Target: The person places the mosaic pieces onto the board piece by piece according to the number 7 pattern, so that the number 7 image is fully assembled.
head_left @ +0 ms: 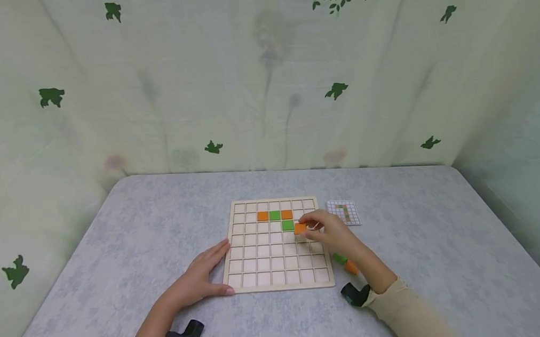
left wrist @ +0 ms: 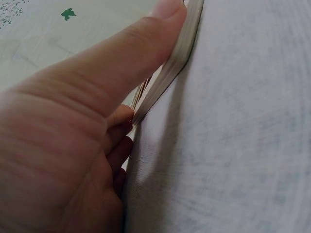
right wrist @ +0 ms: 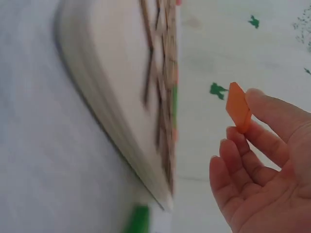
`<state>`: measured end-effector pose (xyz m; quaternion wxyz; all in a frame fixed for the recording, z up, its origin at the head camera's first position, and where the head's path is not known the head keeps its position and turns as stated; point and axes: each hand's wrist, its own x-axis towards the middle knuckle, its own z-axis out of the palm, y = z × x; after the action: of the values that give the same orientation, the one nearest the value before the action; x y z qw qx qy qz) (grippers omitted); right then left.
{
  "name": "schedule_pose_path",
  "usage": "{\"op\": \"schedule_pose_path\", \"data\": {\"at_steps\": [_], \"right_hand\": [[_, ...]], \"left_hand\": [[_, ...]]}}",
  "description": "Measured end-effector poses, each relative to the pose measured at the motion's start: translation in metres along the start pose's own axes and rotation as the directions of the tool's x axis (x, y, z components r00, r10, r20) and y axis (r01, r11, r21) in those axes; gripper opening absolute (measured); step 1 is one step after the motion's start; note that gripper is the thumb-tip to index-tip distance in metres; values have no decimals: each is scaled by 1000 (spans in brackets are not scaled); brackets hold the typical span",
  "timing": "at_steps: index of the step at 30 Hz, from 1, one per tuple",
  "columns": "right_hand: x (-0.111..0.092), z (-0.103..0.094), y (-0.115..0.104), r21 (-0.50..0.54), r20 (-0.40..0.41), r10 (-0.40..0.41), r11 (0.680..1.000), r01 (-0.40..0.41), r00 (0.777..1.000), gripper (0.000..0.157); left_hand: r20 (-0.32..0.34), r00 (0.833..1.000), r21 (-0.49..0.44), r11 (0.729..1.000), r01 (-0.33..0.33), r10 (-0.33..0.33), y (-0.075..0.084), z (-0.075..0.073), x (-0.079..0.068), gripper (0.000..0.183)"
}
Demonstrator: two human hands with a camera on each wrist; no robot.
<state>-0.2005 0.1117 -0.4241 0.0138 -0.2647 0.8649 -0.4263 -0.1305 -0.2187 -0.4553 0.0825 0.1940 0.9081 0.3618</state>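
A wooden grid board (head_left: 264, 265) lies on the table. Set in one of its upper rows are an orange tile (head_left: 263, 216), a green tile (head_left: 274, 215) and a second orange tile (head_left: 286, 214). A further green tile (head_left: 287, 225) sits one row nearer. My right hand (head_left: 328, 231) pinches an orange square tile (right wrist: 237, 106) between thumb and index finger, held above the board just right of that green tile. With fingers fairly straight, my left hand (head_left: 204, 273) touches the board's left edge, its thumb (left wrist: 131, 53) at the near corner.
Right of the board's upper part lies a small card (head_left: 348, 216) printed with a coloured grid pattern. A loose green tile (head_left: 339, 258) and a loose orange tile (head_left: 351, 267) lie by its right edge, close to my right forearm. A patterned curtain (head_left: 243, 85) hangs behind the table.
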Motion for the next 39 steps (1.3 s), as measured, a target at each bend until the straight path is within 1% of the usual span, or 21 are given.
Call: {"op": "schedule_pose_path", "data": {"at_steps": [3, 9, 14, 19, 23, 26, 27, 30, 34, 39], "right_hand": [[4, 11, 3, 19, 13, -12, 1000, 11, 1000, 27], [8, 29, 9, -1, 8, 33, 999, -33, 999, 22], [11, 35, 9, -24, 27, 24, 999, -23, 999, 20], [12, 36, 7, -9, 50, 53, 999, -52, 997, 23], [11, 30, 2, 61, 37, 94, 993, -96, 995, 29], [10, 21, -3, 93, 12, 118, 989, -119, 993, 35], [9, 18, -5, 91, 3, 120, 989, -120, 993, 37], [4, 6, -8, 62, -21, 90, 994, -89, 996, 40], [-8, -11, -8, 27, -42, 56, 998, -55, 998, 42], [-28, -25, -2, -31, -35, 74, 997, -75, 997, 43]], "left_hand": [[-2, 1000, 7, 1000, 0, 0, 0, 0, 1, 105], [1, 1000, 13, 1000, 2, -2, 0, 0, 1, 105], [6, 1000, 9, 1000, 2, -2, 1, -1, 0, 105], [6, 1000, 12, 1000, 8, -9, 1, -1, 0, 105], [6, 1000, 14, 1000, 8, -8, 1, -1, 0, 105], [8, 1000, 15, 1000, 7, -7, 1, 0, 0, 105], [8, 1000, 13, 1000, 8, -8, 1, 0, 0, 105], [10, 1000, 12, 1000, 7, -7, 1, 0, 0, 105], [8, 1000, 13, 1000, 4, -5, 1, 0, 0, 105], [10, 1000, 13, 1000, 8, -8, 1, 0, 1, 104]]}}
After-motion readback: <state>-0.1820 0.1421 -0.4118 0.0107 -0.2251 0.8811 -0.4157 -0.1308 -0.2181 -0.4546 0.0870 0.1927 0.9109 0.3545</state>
